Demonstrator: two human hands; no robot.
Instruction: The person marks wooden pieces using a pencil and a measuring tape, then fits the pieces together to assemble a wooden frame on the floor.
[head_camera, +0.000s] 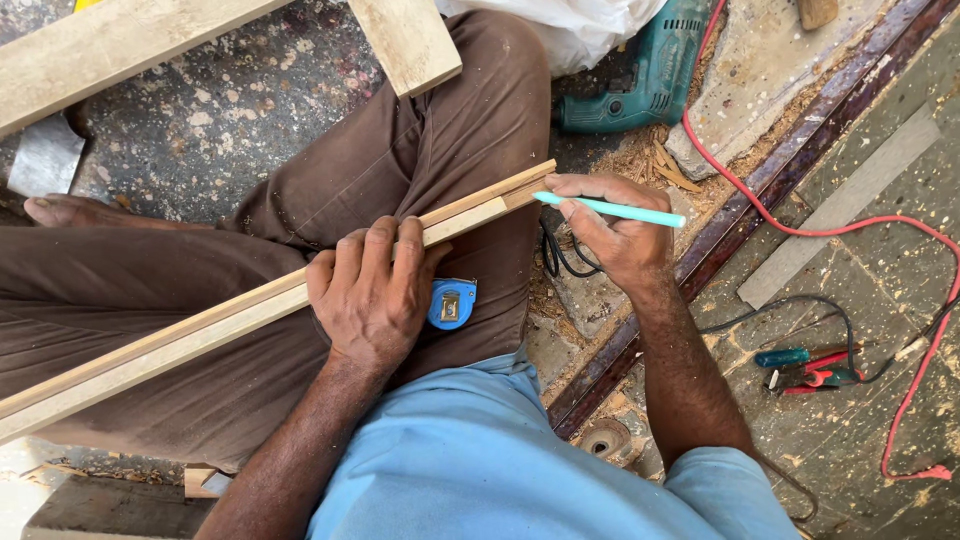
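You are sitting on the floor (200, 120) with a long wooden strip (200, 335) lying slantwise across your lap, and everything else is easiest placed from that strip. Your left hand (372, 292) is clamped over its middle, fingers curled across the top edge and pressing it down onto your thigh. Your right hand (612, 232) is at the strip's upper right end, closed around a light blue pencil (610, 209) whose tip touches the wood just at that end. So the strip runs under your left hand and ends right beside your right hand, while its other end passes out of view at the lower left. Just below the strip, tucked against your left hand, a blue tape measure (452, 303) rests on your leg. Above the strip's right end a green power drill (645, 75) lies on the floor among wood shavings (650, 160), and a red cable (800, 228) loops away from it to the right. Well to the right of the strip, small hand tools with red and green grips (805, 368) lie on the floor. Above the strip's middle, a wider plank (405, 40) rests across your knee.
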